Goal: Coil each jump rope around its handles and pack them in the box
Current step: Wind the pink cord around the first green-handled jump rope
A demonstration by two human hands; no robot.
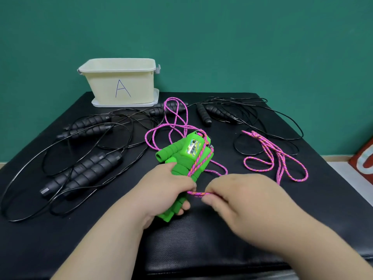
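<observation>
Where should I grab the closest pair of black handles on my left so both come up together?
Probably the middle of the black handles, coming straight down from above with fingers across both. They lie side by side and parallel on the mat, so one grasp over their ribbed foam should lift the pair together.

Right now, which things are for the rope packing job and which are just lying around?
For the job: green handles, pink rope, black jump ropes, box marked A.
Just lying about: red thing at the right edge, white lid under the box.
</observation>
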